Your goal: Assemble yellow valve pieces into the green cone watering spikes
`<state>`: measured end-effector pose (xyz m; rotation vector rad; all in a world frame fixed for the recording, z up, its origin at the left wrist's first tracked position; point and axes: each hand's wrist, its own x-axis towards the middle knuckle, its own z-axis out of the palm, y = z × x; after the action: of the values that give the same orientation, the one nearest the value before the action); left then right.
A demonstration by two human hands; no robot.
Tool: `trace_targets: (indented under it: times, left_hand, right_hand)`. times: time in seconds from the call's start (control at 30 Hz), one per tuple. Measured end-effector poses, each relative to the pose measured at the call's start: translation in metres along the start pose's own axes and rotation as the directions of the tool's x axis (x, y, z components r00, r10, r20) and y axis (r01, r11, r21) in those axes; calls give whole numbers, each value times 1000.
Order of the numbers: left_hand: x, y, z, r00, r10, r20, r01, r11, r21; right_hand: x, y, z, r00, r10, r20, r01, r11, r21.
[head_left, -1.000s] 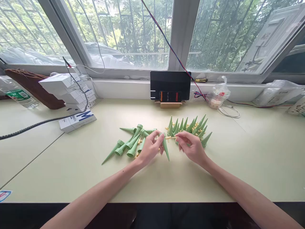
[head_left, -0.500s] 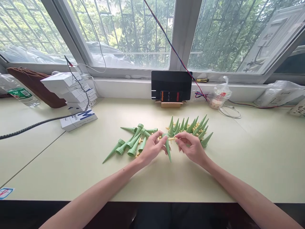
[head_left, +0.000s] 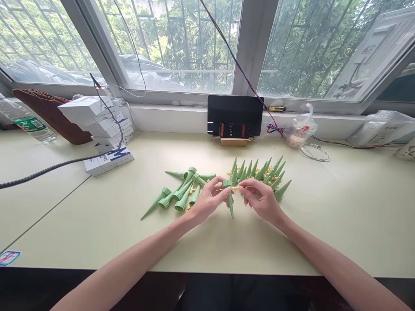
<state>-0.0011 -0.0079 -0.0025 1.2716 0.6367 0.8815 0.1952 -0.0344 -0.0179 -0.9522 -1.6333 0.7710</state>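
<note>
Hanging between both hands [head_left: 238, 198]: green spike [head_left: 230, 202].

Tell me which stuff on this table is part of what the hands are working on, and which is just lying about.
In use: green spike in left hand; yellow piece in right hand; both spike piles.

Lying about: white boxes, water bottle, phone, plastic bag.

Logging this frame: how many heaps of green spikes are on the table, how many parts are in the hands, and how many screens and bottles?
Heaps of green spikes: 2, left heap and right heap
green spike in left hand: 1
yellow piece in right hand: 1
Screens: 2, black tablet and phone
water bottle: 1
Total: 7
</note>
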Motion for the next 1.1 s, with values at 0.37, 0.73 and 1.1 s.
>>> trace_targets:
  times: [0.37, 0.73, 1.1]
  left_hand:
    - [1, -2, -1, 1000, 8, -4, -8, 1000, -16]
    - [0, 2, 3, 999, 30, -30, -29, 999, 28]
    - [-1, 5, 3, 999, 37, -34, -33, 995, 98]
  right_hand:
    - [0, 0, -2, 1000, -3, 20, 4, 999, -43]
    - [1, 2, -1, 999, -12, 33, 14, 998, -61]
    - [0, 2, -2, 999, -25, 38, 28, 997, -79]
